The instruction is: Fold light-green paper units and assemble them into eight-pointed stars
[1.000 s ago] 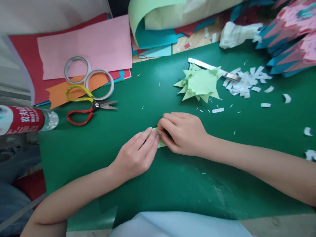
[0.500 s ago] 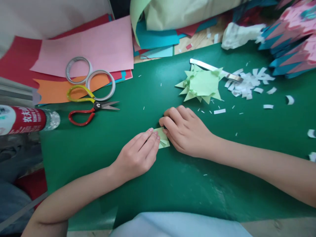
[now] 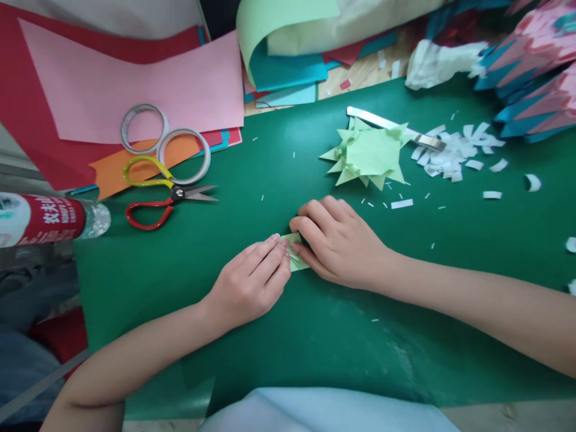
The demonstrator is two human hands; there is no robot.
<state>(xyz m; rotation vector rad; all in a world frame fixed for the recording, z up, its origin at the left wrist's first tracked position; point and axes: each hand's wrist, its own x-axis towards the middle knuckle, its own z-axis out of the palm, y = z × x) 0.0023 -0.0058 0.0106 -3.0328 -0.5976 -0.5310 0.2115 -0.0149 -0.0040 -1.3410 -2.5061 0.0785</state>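
"What colour's that folded paper [image 3: 297, 264] mid-frame?"
"Pale green, like the spiky piece [image 3: 371, 153] above it. The tabletop [image 3: 180, 360] is deeper green."
"Those scissors [image 3: 179, 192], left of centre?"
"One loop yellow, the other red, blades grey."
"And upper left?"
"A plain pink sheet [image 3: 180, 84] over a red one [image 3: 27, 96]."
"The bottle [image 3: 54, 217], far left?"
"Red-and-white label, white characters."
"Upper right?"
"Paper points [image 3: 510, 117] striped pink and blue."
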